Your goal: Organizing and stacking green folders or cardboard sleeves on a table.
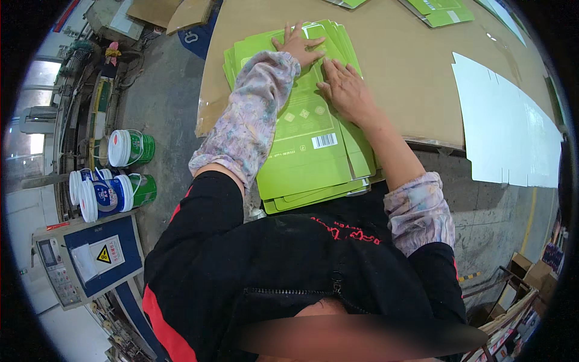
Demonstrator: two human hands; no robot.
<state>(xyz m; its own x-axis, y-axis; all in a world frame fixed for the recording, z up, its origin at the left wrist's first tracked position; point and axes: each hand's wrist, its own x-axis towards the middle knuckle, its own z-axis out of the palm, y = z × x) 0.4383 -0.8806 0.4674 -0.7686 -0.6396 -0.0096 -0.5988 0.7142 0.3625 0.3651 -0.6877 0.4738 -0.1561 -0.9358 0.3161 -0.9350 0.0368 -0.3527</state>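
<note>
A stack of green printed cardboard box blanks (301,163) lies at the table's near edge, its sheets slightly out of line with one another. My left hand (300,46) rests on the far part of the top sheet, fingers spread. Beside it, to the right, my right hand (348,90) lies flat on the same sheet near its right side, fingers stretched out. Neither hand grips anything that I can see. The top blank carries a barcode label (324,140) and small pale diamond shapes.
The brown-covered table (410,78) extends away and to the right. On its right edge lies a white cardboard sheet (503,120); more green blanks (443,11) are at the far side. Paint-type buckets (129,148) and a control panel (90,256) stand on the left.
</note>
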